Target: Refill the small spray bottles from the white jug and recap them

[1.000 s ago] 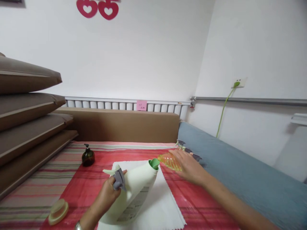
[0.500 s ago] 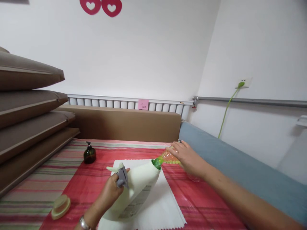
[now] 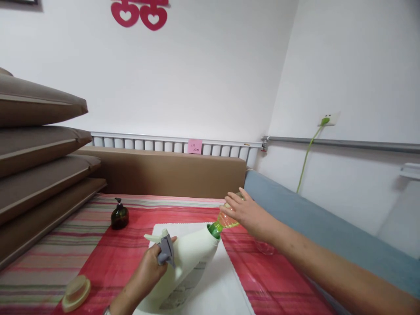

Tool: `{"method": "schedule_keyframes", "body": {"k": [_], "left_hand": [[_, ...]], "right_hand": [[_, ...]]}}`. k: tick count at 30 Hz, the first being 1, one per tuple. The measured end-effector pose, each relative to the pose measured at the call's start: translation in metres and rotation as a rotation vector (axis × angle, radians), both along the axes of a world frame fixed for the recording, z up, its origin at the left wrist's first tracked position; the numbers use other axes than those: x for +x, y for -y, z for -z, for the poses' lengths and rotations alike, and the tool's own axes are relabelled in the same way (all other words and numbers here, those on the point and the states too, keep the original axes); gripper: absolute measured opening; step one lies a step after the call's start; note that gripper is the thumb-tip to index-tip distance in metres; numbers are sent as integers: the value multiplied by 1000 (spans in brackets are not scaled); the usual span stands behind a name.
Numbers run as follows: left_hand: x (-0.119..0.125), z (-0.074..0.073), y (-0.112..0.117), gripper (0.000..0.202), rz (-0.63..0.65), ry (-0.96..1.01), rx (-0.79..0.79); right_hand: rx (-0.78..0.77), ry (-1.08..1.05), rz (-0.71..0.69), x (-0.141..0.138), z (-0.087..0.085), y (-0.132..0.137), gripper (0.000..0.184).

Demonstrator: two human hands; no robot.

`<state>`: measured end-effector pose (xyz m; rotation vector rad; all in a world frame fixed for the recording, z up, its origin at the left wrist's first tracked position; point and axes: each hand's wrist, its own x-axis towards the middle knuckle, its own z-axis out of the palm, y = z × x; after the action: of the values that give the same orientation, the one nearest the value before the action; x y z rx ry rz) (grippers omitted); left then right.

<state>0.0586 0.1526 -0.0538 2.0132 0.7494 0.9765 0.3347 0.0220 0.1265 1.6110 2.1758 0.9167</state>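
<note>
My left hand (image 3: 147,270) is closed round a tilted pale green spray bottle (image 3: 183,262) and also pinches its grey spray head (image 3: 165,249), which is off the bottle. My right hand (image 3: 246,214) grips a clear plastic bottle (image 3: 225,222) of yellow-orange liquid, tipped so that its green mouth meets the spray bottle's open neck (image 3: 213,231). Both bottles are above a white cloth (image 3: 226,288) spread on a red striped sheet (image 3: 124,245).
A small dark pump bottle (image 3: 119,215) stands on the sheet at the left. A round cream lid (image 3: 76,292) lies near the front left. Stacked brown cushions (image 3: 42,166) fill the left side, a brown headboard (image 3: 170,173) the back, a blue cushion (image 3: 315,232) the right.
My right hand has raised the clear bottle's base and pushed its mouth into the spray bottle's neck. My left hand has kept the spray bottle tilted in about the same place.
</note>
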Motion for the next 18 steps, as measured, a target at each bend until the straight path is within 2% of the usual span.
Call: {"method": "schedule_keyframes", "body": {"k": [6, 14, 18], "left_hand": [[0, 2, -1, 66, 12, 0, -21], [-4, 4, 1, 65, 24, 35, -54], [-6, 5, 1, 65, 28, 9, -52]], "right_hand": [[-49, 194, -13, -23, -16, -10, 48], [-65, 325, -26, -47, -15, -21, 36], [-54, 356, -43, -54, -14, -25, 25]]}}
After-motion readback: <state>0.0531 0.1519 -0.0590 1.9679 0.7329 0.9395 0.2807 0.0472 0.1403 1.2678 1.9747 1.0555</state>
